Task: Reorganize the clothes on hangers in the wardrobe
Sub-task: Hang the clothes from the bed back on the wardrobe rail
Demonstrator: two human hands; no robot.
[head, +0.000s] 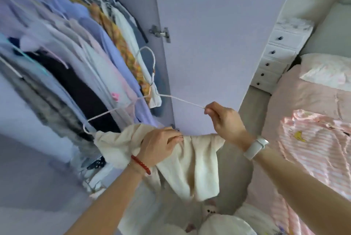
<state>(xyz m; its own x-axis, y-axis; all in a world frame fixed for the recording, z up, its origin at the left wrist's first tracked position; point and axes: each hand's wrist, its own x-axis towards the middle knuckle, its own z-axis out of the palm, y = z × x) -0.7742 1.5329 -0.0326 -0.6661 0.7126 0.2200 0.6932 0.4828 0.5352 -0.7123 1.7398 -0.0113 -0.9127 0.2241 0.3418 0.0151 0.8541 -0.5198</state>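
A white wire hanger is held out in front of the open wardrobe, with its hook pointing up. My right hand pinches the hanger's right shoulder end. A cream garment is draped over the hanger's lower bar and hangs down. My left hand grips the garment's bunched top at that bar. Several hung clothes in lilac, white, black and orange print fill the wardrobe rail at the left.
The lilac wardrobe door stands open just behind the hanger. A white chest of drawers is at the right rear. A bed with pink bedding and a striped pink garment lies at the right.
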